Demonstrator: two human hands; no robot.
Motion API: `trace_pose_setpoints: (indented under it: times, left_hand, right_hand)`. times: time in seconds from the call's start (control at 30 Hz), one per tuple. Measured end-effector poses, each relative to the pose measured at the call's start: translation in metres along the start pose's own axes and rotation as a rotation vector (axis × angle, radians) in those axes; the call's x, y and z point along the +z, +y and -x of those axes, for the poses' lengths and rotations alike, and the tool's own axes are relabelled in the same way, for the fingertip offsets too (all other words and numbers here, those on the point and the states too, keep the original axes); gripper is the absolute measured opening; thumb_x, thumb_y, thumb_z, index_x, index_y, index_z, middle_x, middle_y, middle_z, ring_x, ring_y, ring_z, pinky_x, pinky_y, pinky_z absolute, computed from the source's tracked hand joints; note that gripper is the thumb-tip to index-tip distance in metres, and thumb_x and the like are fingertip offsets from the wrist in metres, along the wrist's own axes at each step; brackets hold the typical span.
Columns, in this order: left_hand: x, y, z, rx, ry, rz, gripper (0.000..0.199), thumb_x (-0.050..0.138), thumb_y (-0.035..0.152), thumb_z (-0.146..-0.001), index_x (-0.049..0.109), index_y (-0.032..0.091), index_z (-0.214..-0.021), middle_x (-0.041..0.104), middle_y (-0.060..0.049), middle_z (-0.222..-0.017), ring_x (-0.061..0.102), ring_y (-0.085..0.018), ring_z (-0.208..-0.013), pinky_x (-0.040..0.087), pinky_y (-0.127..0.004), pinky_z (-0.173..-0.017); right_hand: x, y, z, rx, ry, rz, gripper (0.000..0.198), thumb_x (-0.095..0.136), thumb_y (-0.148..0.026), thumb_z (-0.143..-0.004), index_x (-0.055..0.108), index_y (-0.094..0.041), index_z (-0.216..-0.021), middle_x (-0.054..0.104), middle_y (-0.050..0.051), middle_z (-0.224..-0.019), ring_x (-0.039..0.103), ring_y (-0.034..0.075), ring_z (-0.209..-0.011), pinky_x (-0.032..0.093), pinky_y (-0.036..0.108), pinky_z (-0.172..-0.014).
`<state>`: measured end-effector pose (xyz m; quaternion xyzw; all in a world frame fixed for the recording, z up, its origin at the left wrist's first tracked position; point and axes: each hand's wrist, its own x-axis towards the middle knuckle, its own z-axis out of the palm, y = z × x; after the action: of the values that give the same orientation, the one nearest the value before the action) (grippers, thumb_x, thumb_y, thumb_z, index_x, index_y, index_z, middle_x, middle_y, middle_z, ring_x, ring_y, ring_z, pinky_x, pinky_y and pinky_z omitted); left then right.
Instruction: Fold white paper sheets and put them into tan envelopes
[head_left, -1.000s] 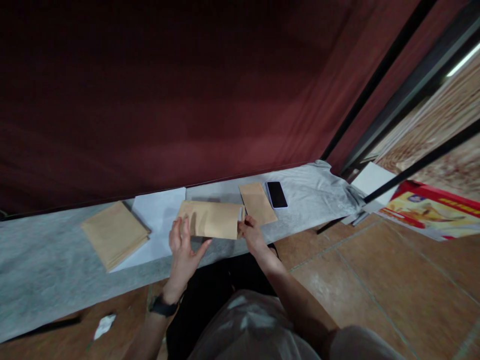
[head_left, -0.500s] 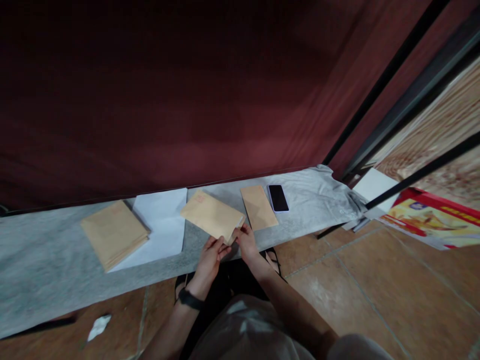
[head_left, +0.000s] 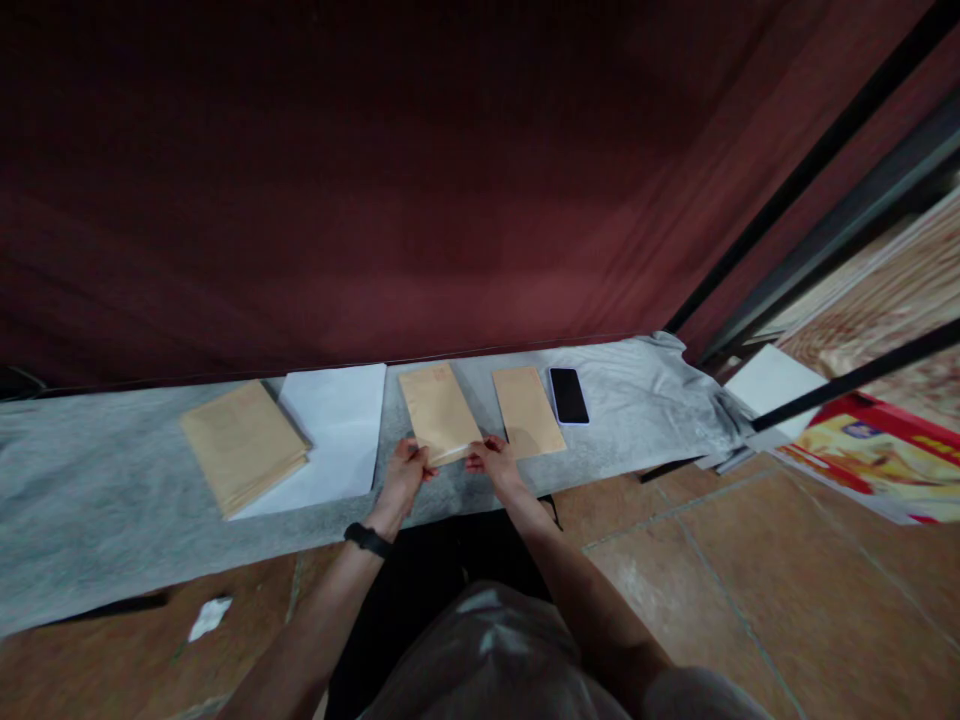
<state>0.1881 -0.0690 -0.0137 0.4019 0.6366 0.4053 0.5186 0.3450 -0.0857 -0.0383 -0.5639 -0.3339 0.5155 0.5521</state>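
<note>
Seen from above, a person's 2 bare hands work at a long, narrow desk (head_left: 82, 500) covered in mottled grey cloth. A tan rectangular paper envelope (head_left: 440, 408) lies near the middle of the desk, directly in front of the person, its long sides slanting slightly and a pale strip showing along its near edge. The left hand (head_left: 403, 475) has its fingers pinching the near left corner; a black band (head_left: 367, 541) circles that wrist. The right hand (head_left: 495, 462) has its fingers bent together, pinching the near right corner.

To the left, a neat stack of tan paper envelopes (head_left: 244, 440) partly covers white paper sheets (head_left: 337, 425). To the right lies 1 separate flat tan envelope (head_left: 529, 410), and just beside it a dark-screened rectangular phone (head_left: 569, 396) with a pale edge. A dark red fabric backdrop (head_left: 375, 220) rises behind the desk. Below, a crumpled white scrap (head_left: 210, 618) sits on the brown tiled floor (head_left: 675, 570).
</note>
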Motion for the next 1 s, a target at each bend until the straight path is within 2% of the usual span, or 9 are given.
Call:
trace_pose_setpoints:
  times: [0.1,0.2,0.3,0.37,0.53,0.63,0.7,0.8,1.0]
  left_hand:
    - [-0.008,-0.003,-0.008,0.008,0.004,-0.081,0.010,0.056,0.016,-0.085,0.055,0.017,-0.095,0.055,0.007,-0.057,0.049,-0.006,-0.037,0.034,-0.015,-0.038]
    - [-0.017,-0.006,-0.013,0.017,0.017,-0.183,0.013,0.056,0.017,-0.085,0.057,0.016,-0.097,0.054,0.008,-0.056,0.046,-0.007,-0.036,0.033,-0.016,-0.039]
    - [-0.023,-0.008,-0.017,0.028,0.040,-0.270,0.020,0.057,0.018,-0.085,0.059,0.016,-0.104,0.055,0.006,-0.058,0.049,-0.010,-0.041,0.037,-0.019,-0.043]
    - [-0.025,-0.009,-0.016,0.067,0.072,-0.414,0.026,0.056,0.019,-0.086,0.060,0.015,-0.112,0.058,0.002,-0.063,0.057,-0.015,-0.052,0.044,-0.024,-0.051]
    - [-0.021,-0.013,-0.004,0.427,0.205,-0.919,0.037,0.046,0.025,-0.094,0.056,0.013,-0.128,0.067,-0.016,-0.102,0.065,-0.031,-0.099,0.052,-0.046,-0.086]
    - [-0.006,-0.014,-0.007,0.743,0.117,-0.949,0.039,0.043,0.021,-0.094,0.057,0.013,-0.129,0.058,-0.019,-0.133,0.051,-0.032,-0.129,0.043,-0.050,-0.107]
    - [0.009,-0.012,-0.017,0.857,0.025,-0.964,0.041,0.043,0.023,-0.096,0.055,0.014,-0.134,0.049,-0.017,-0.148,0.036,-0.030,-0.144,0.035,-0.049,-0.115]
    - [0.028,-0.006,-0.040,0.858,-0.027,-1.083,0.047,0.040,0.026,-0.098,0.050,0.012,-0.142,0.038,-0.015,-0.158,0.021,-0.030,-0.152,0.026,-0.050,-0.121]
    - [0.038,-0.001,-0.085,0.785,-0.062,-1.241,0.053,0.034,0.042,-0.101,0.046,0.019,-0.148,0.036,-0.010,-0.161,0.026,-0.030,-0.151,0.022,-0.051,-0.122]
  right_hand:
    - [-0.006,0.002,0.001,0.015,-0.012,0.106,0.016,0.060,-0.034,-0.084,0.058,-0.020,-0.079,0.058,-0.003,-0.056,0.058,0.015,-0.048,0.053,0.028,-0.050]
    - [-0.017,0.002,0.004,-0.074,0.016,0.241,0.008,0.059,-0.023,-0.085,0.064,-0.020,-0.091,0.067,0.001,-0.077,0.067,0.018,-0.071,0.057,0.032,-0.072]
    - [-0.026,0.003,0.008,-0.314,-0.080,0.498,0.023,0.055,-0.013,-0.087,0.069,-0.023,-0.102,0.070,0.006,-0.109,0.064,0.020,-0.107,0.049,0.036,-0.101]
    - [-0.028,0.005,0.010,-0.493,-0.211,0.689,0.030,0.051,-0.010,-0.090,0.069,-0.024,-0.110,0.068,0.007,-0.122,0.059,0.021,-0.119,0.044,0.038,-0.108]
    - [-0.030,0.013,0.010,-0.619,-0.322,0.904,0.035,0.051,-0.006,-0.092,0.069,-0.023,-0.117,0.066,0.007,-0.131,0.057,0.022,-0.124,0.042,0.041,-0.108]
    - [-0.030,0.018,0.009,-0.637,-0.296,0.939,0.035,0.053,-0.006,-0.091,0.070,-0.023,-0.116,0.066,0.007,-0.130,0.058,0.022,-0.121,0.043,0.041,-0.106]
    - [-0.028,0.020,0.010,-0.667,-0.278,0.958,0.033,0.053,-0.007,-0.092,0.070,-0.023,-0.115,0.066,0.007,-0.130,0.059,0.022,-0.119,0.044,0.041,-0.105]
    - [-0.027,0.022,0.011,-0.707,-0.257,1.002,0.031,0.054,-0.009,-0.093,0.069,-0.023,-0.115,0.067,0.007,-0.129,0.060,0.022,-0.117,0.045,0.039,-0.102]
    - [-0.026,0.021,0.012,-0.752,-0.253,1.042,0.032,0.054,-0.009,-0.093,0.067,-0.024,-0.118,0.067,0.005,-0.127,0.060,0.021,-0.114,0.045,0.038,-0.100]
